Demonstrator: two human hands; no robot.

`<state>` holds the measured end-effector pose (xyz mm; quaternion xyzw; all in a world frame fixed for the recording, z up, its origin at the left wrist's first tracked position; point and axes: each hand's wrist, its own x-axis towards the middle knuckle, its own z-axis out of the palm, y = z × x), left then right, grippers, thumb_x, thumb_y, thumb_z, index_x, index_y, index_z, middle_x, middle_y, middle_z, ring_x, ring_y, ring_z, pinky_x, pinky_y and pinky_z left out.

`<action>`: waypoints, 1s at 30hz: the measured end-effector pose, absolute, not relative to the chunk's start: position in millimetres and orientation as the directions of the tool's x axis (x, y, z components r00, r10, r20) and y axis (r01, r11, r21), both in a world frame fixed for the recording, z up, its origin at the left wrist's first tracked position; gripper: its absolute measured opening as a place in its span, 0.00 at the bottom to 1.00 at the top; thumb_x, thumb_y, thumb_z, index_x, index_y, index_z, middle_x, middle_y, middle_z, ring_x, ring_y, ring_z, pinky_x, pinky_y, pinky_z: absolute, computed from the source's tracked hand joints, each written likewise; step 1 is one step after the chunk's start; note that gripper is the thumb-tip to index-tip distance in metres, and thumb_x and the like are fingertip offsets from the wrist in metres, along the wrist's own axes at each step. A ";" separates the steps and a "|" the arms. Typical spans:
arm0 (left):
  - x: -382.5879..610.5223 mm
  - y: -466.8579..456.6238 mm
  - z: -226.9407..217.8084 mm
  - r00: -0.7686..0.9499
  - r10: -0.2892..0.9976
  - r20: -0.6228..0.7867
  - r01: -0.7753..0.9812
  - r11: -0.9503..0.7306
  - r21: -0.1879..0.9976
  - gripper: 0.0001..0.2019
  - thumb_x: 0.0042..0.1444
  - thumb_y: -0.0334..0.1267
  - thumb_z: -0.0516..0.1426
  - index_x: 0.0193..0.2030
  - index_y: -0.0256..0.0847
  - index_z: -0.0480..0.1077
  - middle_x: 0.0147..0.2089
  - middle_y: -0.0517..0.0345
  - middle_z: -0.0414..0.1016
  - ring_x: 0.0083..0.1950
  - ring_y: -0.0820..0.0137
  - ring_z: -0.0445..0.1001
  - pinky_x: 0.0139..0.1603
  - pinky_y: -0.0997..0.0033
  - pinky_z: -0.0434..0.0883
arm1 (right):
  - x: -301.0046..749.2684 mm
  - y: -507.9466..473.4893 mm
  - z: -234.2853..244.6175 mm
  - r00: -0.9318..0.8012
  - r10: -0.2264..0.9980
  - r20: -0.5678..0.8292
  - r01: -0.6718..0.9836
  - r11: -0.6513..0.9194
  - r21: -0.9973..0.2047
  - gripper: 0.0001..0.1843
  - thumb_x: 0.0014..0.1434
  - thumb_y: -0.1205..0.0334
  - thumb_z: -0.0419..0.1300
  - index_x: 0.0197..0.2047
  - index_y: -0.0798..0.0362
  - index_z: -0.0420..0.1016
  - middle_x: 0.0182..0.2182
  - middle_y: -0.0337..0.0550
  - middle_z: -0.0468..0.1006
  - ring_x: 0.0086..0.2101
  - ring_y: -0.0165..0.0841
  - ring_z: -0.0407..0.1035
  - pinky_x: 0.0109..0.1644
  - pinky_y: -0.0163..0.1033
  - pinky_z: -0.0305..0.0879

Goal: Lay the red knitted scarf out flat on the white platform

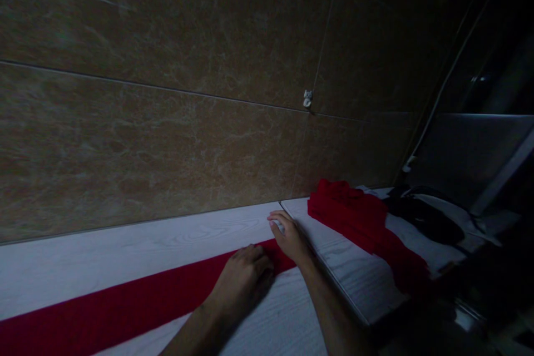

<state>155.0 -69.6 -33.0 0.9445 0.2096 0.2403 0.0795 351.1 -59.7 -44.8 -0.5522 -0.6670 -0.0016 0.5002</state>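
A long red cloth strip [125, 300] lies flat along the white wood-grain tabletop [125, 256]. My left hand [244, 281] rests on the strip near its right end, fingers curled down onto the fabric. My right hand [290, 236] sits just beyond that end, fingers bent and pressed to the table at the strip's tip, with something small and pale under the fingertips that I cannot make out. A pile of folded red cloth [354, 214] lies to the right on the adjoining table section.
A brown marbled tile wall [187, 94] rises right behind the table. A black object [425, 217] lies on white material at the far right, past the red pile. The right side of the scene is very dark.
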 end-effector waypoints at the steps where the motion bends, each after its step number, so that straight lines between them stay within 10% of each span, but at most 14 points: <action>1: 155.3 -69.1 -34.0 0.794 0.428 0.431 0.355 -0.903 0.243 0.08 0.63 0.33 0.56 0.34 0.42 0.75 0.37 0.55 0.76 0.39 0.66 0.72 0.43 0.65 0.70 | 351.1 -59.4 -45.0 0.112 0.732 0.672 0.737 0.392 -0.550 0.11 0.64 0.64 0.53 0.43 0.50 0.77 0.45 0.48 0.78 0.49 0.37 0.73 0.56 0.45 0.68; 30: 155.3 -67.4 -33.4 0.815 0.473 0.333 0.383 -0.873 0.301 0.05 0.61 0.34 0.58 0.40 0.42 0.76 0.47 0.53 0.78 0.48 0.61 0.74 0.51 0.58 0.70 | 333.8 -58.2 -44.4 -0.032 0.890 0.455 0.877 0.243 -0.414 0.14 0.65 0.64 0.58 0.27 0.51 0.73 0.28 0.37 0.74 0.32 0.31 0.67 0.39 0.36 0.58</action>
